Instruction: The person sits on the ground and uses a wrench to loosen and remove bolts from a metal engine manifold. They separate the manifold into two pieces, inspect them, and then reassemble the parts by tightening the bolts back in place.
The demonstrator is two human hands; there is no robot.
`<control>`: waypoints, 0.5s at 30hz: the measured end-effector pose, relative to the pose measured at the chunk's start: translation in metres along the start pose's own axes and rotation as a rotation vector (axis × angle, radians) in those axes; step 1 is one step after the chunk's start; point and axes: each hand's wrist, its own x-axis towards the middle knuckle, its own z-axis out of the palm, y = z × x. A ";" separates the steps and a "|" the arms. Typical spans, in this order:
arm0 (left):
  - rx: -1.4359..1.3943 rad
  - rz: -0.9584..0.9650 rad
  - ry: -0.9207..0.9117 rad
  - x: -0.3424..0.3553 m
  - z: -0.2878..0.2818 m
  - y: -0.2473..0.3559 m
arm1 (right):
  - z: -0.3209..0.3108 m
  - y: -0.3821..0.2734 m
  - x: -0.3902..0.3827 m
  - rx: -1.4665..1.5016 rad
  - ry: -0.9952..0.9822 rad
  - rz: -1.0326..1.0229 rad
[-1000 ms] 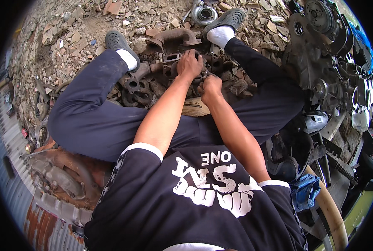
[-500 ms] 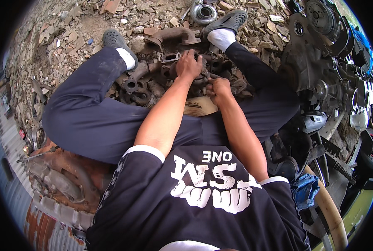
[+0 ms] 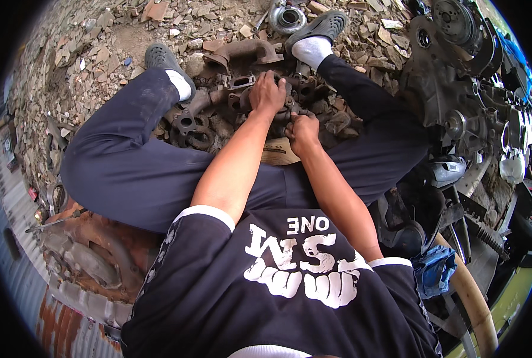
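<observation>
Between my bent legs lies a cluster of rusty cast metal engine parts. My left hand bears down on one brown cast metal part there, its fingers bent over the top and the thumb out to the right. Just right of and nearer than it, my right hand is closed in a fist against the cluster; what it grips is mostly hidden. Left of the hands sits a dark flange with round holes. Beyond them rests a curved rusty manifold pipe. A tan flat piece shows beneath my right wrist.
A turbocharger lies at the far side, by my right shoe. Broken stone and tile rubble covers the ground. Greasy engine parts pile up on the right, with a blue plastic bag nearer. A rusty casting sits left.
My right hand has shifted a little to the left, closer to my left hand. The left hand stays on the cast metal part.
</observation>
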 end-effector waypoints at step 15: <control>0.028 0.023 0.004 -0.001 0.000 -0.003 | -0.003 0.057 0.049 -0.461 0.228 -0.382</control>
